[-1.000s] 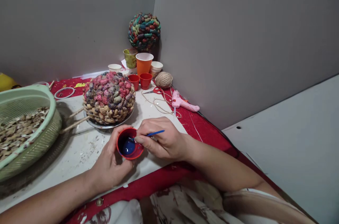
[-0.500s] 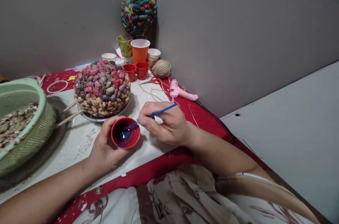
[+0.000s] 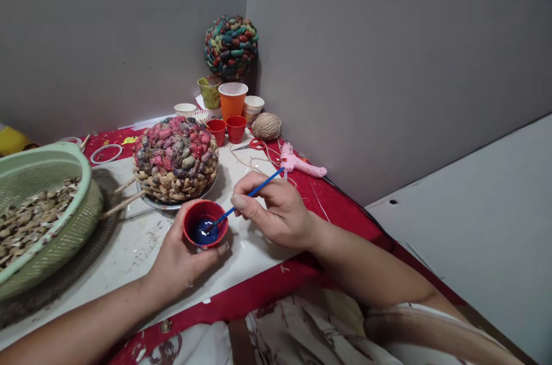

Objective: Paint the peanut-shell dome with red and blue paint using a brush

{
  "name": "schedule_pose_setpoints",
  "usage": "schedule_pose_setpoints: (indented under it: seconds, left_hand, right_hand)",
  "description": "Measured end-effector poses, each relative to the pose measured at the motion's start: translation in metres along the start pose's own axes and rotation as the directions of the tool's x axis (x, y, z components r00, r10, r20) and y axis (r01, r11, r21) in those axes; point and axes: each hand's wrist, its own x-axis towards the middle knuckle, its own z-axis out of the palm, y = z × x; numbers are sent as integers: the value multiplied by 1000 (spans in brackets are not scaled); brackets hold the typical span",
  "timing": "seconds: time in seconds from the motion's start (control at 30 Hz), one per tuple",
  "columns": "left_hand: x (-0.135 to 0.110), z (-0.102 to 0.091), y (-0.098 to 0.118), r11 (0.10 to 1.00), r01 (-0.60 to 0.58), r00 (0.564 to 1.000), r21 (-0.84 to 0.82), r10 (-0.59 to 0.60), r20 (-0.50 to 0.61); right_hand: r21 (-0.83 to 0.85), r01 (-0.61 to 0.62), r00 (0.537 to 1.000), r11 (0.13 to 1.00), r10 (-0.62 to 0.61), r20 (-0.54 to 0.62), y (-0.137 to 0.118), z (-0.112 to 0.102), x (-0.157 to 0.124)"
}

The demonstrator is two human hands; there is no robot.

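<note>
Your left hand (image 3: 183,264) is curled around a red cup (image 3: 221,233) of blue paint (image 3: 202,234), above the counter (image 3: 259,264). Your right hand (image 3: 276,210) pinches a blue brush (image 3: 259,188) — its tip down inside that cup. Just beyond, a bumpy ball (image 3: 176,155), pink and grey above and tan below, sits in a metal dish (image 3: 160,204), right of the green basket (image 3: 88,178). Farther off lies a pink glue gun (image 3: 299,165); behind an orange cup (image 3: 233,103) is a multicoloured ball (image 3: 232,46).
</note>
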Motion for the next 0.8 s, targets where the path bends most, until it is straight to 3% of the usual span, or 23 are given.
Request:
schedule_pose_setpoints:
  seconds: [0.1,0.2,0.33,0.43,0.6,0.8]
  left_hand:
    - [-1,-1,7,996,67,997,-55,-64,42]
    - [-3,-2,12,976,143,986,-167,-125,112]
    - [-6,-2,10,941,217,972,-261,-182,152]
    - [-5,0,4,945,183,983,-270,-174,59]
    - [-2,2,-4,996,-4,987,-89,-11,-158]
    - [-4,0,-12,996,-34,973,-81,14,-232]
  right_hand:
    - [164,-172,983,971,180,-36,1,2,-1]
    - [326,-330,936,886,352,-10,4,3,-1]
    - [446,-424,881,788,474,0,9,2,2]
    - [487,-429,867,761,499,-16,14,0,5]
    - [560,-420,845,715,533,-47,26,2,10]
    - [614,-404,836,678,547,-53,33,9,11]
